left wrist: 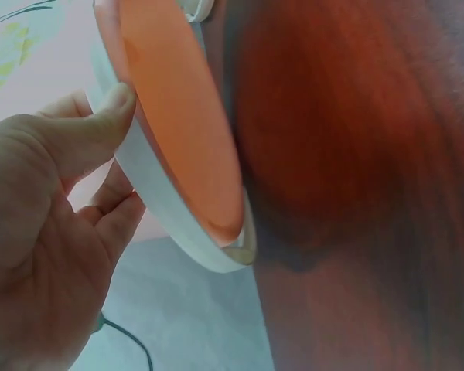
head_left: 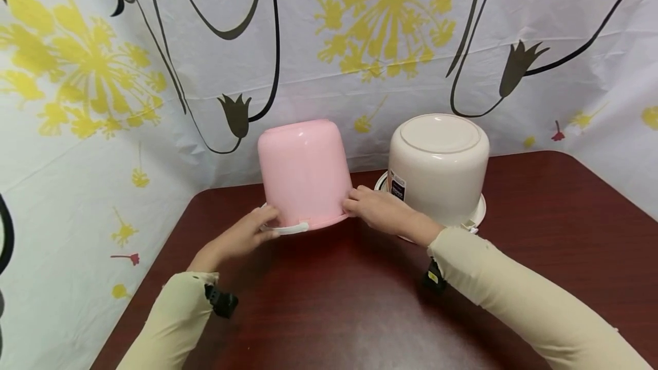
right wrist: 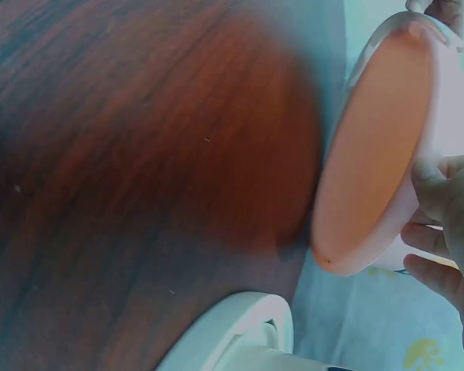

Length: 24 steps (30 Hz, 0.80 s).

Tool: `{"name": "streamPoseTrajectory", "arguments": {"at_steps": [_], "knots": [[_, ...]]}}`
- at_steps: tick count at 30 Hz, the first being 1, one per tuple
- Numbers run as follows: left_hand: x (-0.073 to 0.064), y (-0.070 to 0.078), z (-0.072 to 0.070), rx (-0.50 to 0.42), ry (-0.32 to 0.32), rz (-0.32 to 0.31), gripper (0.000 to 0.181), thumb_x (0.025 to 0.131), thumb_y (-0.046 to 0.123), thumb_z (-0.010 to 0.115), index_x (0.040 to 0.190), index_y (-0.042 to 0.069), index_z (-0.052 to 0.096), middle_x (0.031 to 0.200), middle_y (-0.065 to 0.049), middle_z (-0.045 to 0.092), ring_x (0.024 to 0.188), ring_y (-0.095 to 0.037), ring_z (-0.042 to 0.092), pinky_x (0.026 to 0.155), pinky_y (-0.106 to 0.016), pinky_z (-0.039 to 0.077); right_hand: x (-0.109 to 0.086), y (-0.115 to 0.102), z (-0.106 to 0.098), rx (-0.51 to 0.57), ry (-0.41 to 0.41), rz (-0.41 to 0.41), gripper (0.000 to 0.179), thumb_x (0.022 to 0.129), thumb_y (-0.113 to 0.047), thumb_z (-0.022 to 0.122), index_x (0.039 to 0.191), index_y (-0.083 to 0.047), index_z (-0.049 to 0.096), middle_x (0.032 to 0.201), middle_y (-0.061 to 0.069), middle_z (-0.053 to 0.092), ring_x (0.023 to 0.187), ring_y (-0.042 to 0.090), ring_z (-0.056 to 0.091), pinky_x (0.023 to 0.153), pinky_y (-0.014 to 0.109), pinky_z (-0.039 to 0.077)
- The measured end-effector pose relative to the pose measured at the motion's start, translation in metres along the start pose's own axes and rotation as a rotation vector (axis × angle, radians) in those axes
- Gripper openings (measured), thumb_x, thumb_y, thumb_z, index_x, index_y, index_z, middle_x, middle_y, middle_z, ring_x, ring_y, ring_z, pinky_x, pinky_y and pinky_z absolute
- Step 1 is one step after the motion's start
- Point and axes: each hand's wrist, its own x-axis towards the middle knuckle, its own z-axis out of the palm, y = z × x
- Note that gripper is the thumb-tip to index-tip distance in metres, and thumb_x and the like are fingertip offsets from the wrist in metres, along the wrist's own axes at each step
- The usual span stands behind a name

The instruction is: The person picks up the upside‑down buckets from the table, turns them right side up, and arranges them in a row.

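Observation:
A pink bucket is held upside down and tilted, its open mouth towards the dark red table. My left hand grips its rim on the left, next to the white handle. On the right side my right hand pinches the same rim. In the left wrist view, the left thumb presses on the pale band round the mouth, with the other fingers behind it. The right wrist view shows the bucket's hollow inside and the right thumb at its edge.
Just right of the pink bucket, a cream bucket stands upside down on the table, a dark label on its side. A white curtain with printed flowers hangs behind and along the table's left edge.

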Motion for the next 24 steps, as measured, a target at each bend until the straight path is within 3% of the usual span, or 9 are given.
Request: {"name": "streamPoseTrajectory", "arguments": {"at_steps": [5, 11, 16, 24], "knots": [[0.002, 0.005, -0.013, -0.079, -0.036, -0.05, 0.013, 0.085, 0.006, 0.063, 0.09, 0.012, 0.052, 0.084, 0.005, 0.049, 0.082, -0.017, 0.047, 0.075, -0.039, 0.042, 0.001, 0.002, -0.013, -0.02, 0.019, -0.005, 0.027, 0.077, 0.005, 0.063, 0.093, -0.014, 0.053, 0.087, 0.001, 0.051, 0.084, 0.024, 0.05, 0.058, 0.032, 0.045], [0.007, 0.015, -0.03, -0.187, -0.092, -0.114, 0.013, 0.087, 0.006, 0.06, 0.095, 0.012, 0.052, 0.087, 0.002, 0.05, 0.085, -0.017, 0.046, 0.076, -0.034, 0.041, 0.005, 0.006, -0.031, -0.007, 0.05, 0.027, 0.012, 0.086, -0.01, 0.062, 0.093, -0.015, 0.054, 0.089, 0.0, 0.053, 0.085, 0.024, 0.05, 0.054, 0.032, 0.046], [0.014, 0.02, -0.046, -0.27, -0.115, -0.091, 0.012, 0.088, 0.006, 0.059, 0.097, 0.009, 0.052, 0.086, 0.0, 0.052, 0.083, -0.018, 0.049, 0.075, -0.034, 0.042, 0.01, 0.011, -0.05, 0.021, 0.065, 0.055, 0.007, 0.091, -0.023, 0.056, 0.093, -0.016, 0.056, 0.088, -0.001, 0.053, 0.084, 0.023, 0.05, 0.059, 0.034, 0.047], [0.027, 0.024, -0.067, -0.459, -0.135, -0.073, 0.013, 0.087, -0.004, 0.056, 0.097, 0.001, 0.05, 0.083, -0.012, 0.052, 0.077, -0.024, 0.05, 0.065, -0.032, 0.046, 0.021, 0.019, -0.083, 0.074, 0.068, 0.048, 0.006, 0.088, -0.011, 0.059, 0.088, -0.011, 0.053, 0.081, 0.002, 0.052, 0.077, 0.026, 0.049, 0.065, 0.035, 0.043]]}}
